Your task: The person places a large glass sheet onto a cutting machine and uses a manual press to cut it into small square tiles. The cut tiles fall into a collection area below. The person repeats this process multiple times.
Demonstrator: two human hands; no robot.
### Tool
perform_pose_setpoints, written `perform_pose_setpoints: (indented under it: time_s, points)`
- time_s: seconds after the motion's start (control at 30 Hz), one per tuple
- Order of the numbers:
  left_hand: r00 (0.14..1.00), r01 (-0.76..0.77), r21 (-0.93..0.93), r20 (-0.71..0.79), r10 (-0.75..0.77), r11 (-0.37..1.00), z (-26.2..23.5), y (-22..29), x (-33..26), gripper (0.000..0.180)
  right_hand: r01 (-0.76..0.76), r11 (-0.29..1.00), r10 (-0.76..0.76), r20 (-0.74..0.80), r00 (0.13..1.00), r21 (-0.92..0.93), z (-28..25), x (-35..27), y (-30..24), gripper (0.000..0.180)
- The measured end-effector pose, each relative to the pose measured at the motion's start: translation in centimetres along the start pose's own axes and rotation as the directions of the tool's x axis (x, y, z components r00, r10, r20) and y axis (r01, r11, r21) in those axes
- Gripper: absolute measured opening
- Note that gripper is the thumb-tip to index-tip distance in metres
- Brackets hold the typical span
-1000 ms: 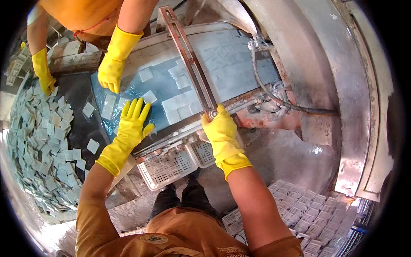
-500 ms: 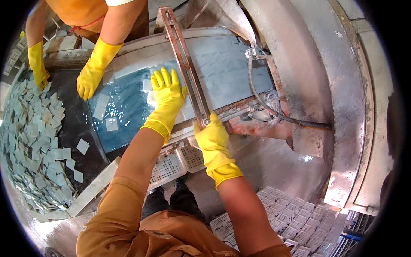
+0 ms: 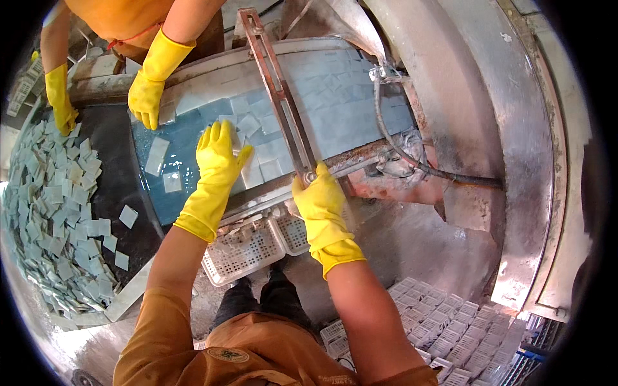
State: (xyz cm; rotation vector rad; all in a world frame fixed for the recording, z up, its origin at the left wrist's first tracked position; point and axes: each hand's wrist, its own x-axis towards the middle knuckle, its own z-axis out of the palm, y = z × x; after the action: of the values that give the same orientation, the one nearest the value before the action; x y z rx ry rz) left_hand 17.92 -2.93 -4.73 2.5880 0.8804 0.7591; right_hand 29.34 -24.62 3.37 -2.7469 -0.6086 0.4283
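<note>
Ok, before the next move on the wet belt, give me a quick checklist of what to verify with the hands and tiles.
1. Left hand gloved and flat on the pale tiles: ok.
2. Right hand resting on the belt's near edge beside the metal bar: ok.
3. Co-worker's glove apart from the left hand: ok.
4. White basket below the belt edge: ok.
5. Hose out of the hands' way: ok.
6. Belt running or stopped: cannot tell.
</note>
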Motion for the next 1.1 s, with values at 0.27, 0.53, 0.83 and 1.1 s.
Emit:
perform_pose_setpoints:
  time_s: [0.27, 0.53, 0.83, 1.1]
  points:
    - [0.995, -0.095, -0.058, 0.023, 0.097, 0.994, 1.0, -3.9, 2.3, 0.044, -0.006, 0.998, 0.003, -0.067, 0.998, -0.055, -0.3, -0.5, -0.2, 0.061]
    - [0.984, 0.042, -0.104, 0.179, -0.023, 0.994, 2.9, 0.4, 2.3, 0.027, 0.037, 0.999, -0.041, -0.105, 0.994, -0.04, 0.3, -0.5, 0.0, 0.06]
    - [0.95, -0.126, -0.157, 0.264, 0.164, 0.98, -5.9, -5.0, -2.4, 0.037, 0.0, 0.998, -0.006, -0.096, 0.995, -0.058, -0.2, -0.7, -0.7, 0.057]
    - [0.926, -0.093, -0.058, 0.363, 0.108, 0.994, -1.9, 3.6, -8.2, 0.063, 0.043, 0.998, -0.049, -0.143, 0.989, -0.042, 0.6, -0.4, -0.2, 0.05]
